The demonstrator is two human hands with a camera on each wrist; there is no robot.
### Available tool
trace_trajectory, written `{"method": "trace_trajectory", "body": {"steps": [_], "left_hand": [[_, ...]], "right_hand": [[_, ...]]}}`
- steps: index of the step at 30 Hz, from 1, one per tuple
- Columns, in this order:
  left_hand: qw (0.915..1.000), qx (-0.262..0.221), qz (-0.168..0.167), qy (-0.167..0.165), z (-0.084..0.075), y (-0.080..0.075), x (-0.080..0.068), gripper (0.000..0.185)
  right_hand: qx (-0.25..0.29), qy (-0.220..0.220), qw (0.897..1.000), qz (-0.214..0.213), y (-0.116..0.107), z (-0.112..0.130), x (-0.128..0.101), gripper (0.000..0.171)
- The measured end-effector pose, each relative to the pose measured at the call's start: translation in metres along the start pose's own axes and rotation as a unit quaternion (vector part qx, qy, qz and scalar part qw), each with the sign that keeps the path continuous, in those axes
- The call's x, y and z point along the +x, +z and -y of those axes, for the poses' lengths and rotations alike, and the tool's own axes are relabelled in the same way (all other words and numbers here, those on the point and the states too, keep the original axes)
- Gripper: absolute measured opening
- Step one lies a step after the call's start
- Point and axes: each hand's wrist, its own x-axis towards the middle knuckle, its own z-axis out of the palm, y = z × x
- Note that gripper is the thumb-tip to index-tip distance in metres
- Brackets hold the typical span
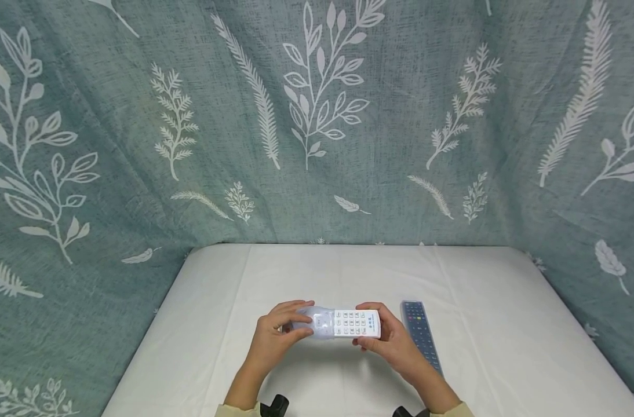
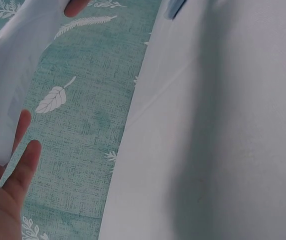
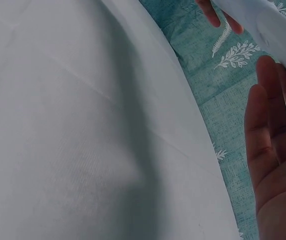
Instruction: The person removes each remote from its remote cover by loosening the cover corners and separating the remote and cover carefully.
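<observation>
A white remote control (image 1: 357, 323) with rows of small buttons is held level above the table. A translucent pale sleeve (image 1: 322, 322) covers its left part, and the buttons on the right part are bare. My left hand (image 1: 276, 329) grips the sleeved end between thumb and fingers. Around the bare right end, my right hand (image 1: 387, 336) holds the remote by its edges. Both wrist views show the pale underside from below, with the left fingers (image 2: 25, 172) and right fingers (image 3: 258, 120) beside it.
A dark blue remote control (image 1: 421, 333) in a clear cover lies on the white table (image 1: 233, 324), just right of my right hand and partly behind that forearm. A green leaf-patterned cloth (image 1: 317, 191) hangs behind the table and down its sides.
</observation>
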Motion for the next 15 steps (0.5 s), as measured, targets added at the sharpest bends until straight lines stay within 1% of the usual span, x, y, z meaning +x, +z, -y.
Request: {"method": "trace_trajectory", "body": {"steps": [3,8,12,15], "left_hand": [[1.0,0.003,-0.002,0.004,-0.012,-0.001,0.001,0.016],[0.9999,0.004,-0.004,0.009,-0.019,-0.003,0.002,0.015],[0.9999,0.006,-0.006,0.006,-0.017,-0.001,0.001,0.014],[0.9999,0.009,-0.009,-0.001,-0.007,0.0,0.0,0.014]], "right_hand": [[0.0,-0.001,1.0,0.001,0.0,0.0,0.0,0.062],[0.0,0.001,1.0,-0.002,0.001,0.002,-0.001,0.064],[-0.001,0.0,1.0,-0.003,0.001,0.002,-0.001,0.068],[0.001,-0.003,1.0,-0.002,0.001,0.002,-0.001,0.068]]}}
